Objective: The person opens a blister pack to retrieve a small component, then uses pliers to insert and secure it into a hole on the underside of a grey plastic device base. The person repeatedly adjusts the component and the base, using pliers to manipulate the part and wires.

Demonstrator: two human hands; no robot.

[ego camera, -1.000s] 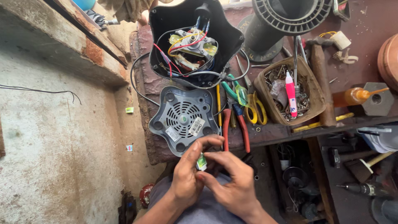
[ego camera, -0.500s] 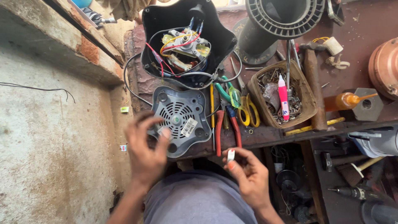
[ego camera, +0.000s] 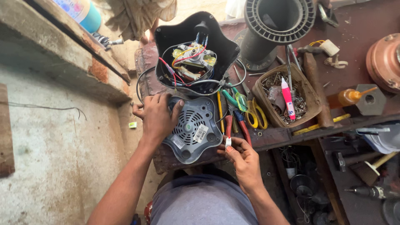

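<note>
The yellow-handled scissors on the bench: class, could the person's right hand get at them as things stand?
Probably yes. The yellow-handled scissors lie uncovered on the bench, just beyond the right hand. That hand pinches a small white part, though, so it would likely have to put the part down first. The red-handled pliers lie between but are low.

Left hand [ego camera: 156, 116] spread flat; right hand [ego camera: 243, 160] pinching.

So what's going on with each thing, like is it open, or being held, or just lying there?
Black housing: open, wiring exposed.
Grey vented base cover: off the housing, flat on the bench, under the left hand.
Small white part: pinched in the right hand.
Brown tray: open, full of bits.
Yellow-handled scissors: lying closed.
</note>
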